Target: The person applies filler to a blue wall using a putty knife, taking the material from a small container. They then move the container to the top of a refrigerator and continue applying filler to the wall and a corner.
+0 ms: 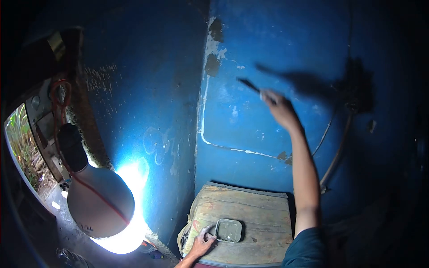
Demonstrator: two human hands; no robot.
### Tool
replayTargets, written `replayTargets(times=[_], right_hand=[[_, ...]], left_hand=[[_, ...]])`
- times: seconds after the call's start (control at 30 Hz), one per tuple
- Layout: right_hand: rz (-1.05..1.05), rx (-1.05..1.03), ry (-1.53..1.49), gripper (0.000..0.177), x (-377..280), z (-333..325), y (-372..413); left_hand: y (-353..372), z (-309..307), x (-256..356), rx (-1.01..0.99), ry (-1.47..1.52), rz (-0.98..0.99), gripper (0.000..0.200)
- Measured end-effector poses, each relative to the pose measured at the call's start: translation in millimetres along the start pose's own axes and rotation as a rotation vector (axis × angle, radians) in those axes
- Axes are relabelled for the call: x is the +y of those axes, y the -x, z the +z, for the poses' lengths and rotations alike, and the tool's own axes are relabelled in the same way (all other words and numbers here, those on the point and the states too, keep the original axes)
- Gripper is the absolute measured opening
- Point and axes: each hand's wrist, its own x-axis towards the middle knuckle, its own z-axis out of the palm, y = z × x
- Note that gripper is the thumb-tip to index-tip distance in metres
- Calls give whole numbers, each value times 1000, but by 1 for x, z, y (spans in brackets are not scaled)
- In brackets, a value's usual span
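Raised in front of the blue wall [263,118], my right hand [280,109] is closed round a narrow dark tool [249,84]. Its far end points up and left; whether it is a putty knife or a brush I cannot make out. Low in the view, my left hand [203,243] grips the left rim of a small square container [229,231] holding something greyish. That container rests on a worn, wood-like top [263,210]. Grey-brown patches [212,66] and a whitish line mark the wall near the corner.
A large lit bulb [100,201] hangs from a dark socket [71,145] with a red cord at left, close to me. An opening [22,147] behind it shows plants. Cables [337,156] run down the wall at right, and my arm's shadow falls there.
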Motion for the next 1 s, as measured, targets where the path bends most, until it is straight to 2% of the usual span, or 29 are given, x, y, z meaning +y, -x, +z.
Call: replayTargets(times=[0.03,0.07,0.1,0.17,0.3,0.37,0.43,0.73,0.87,0.93,1.0], right_hand=[[203,-115,-110,52,7,4,33],[316,-231,-271,50,2,-1,70],[399,-267,-486,45,4,0,107],[603,-281,-813,40,21,15,180],[938,-177,-1040,36,21,29,317],[998,-234,-1100,25,16,27,365],[1079,-239,-1105,22,3,21,395],[1174,-281,-1000,20,-28,7,458],[1151,-280,-893,21,-48,16,480],[951,-251,-744,25,-54,28,495],[898,-259,-659,31,-58,42,509]], left_hand=[[0,0,5,6,-13,2,61],[2,1,6,13,-26,-1,62],[-1,1,-11,30,-65,18,61],[3,1,7,44,-144,34,61],[3,5,6,20,-34,16,57],[2,4,5,27,-34,13,57],[2,5,4,49,-49,31,55],[1,7,9,5,-82,28,52],[0,8,6,-11,-99,61,52],[0,9,8,-16,-89,43,54],[2,10,10,13,-73,78,56]])
